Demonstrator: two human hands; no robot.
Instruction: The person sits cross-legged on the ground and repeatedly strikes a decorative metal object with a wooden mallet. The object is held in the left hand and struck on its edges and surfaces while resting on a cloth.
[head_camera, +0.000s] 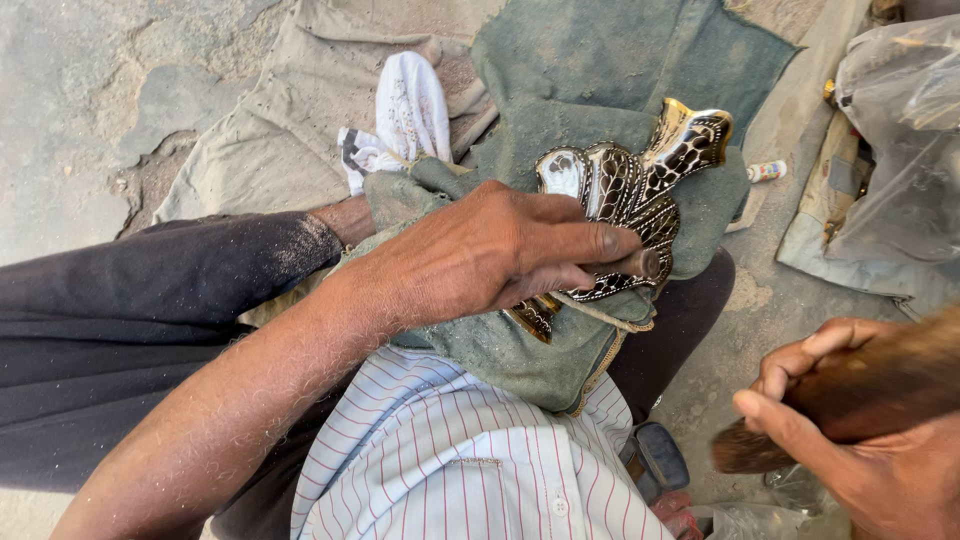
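Observation:
My left hand (490, 255) presses down on a glossy black-and-gold patterned ornament (630, 190), fingers closed over its lower part, holding it on a dusty grey-green cloth (540, 350) draped across my lap. Under the fingertips a small brown rod-like end (645, 263) shows; what it belongs to is unclear. My right hand (850, 440) is at the lower right, closed around a brown wooden-looking tool with a dark bristly end (745, 450), held apart from the ornament. The tool's far part is blurred.
A white printed cloth (410, 115) lies above my wrist. A tan sheet (300, 110) covers cracked concrete (80, 90). A clear plastic bag (900, 150) sits at the right, a small white tube (767, 171) beside it.

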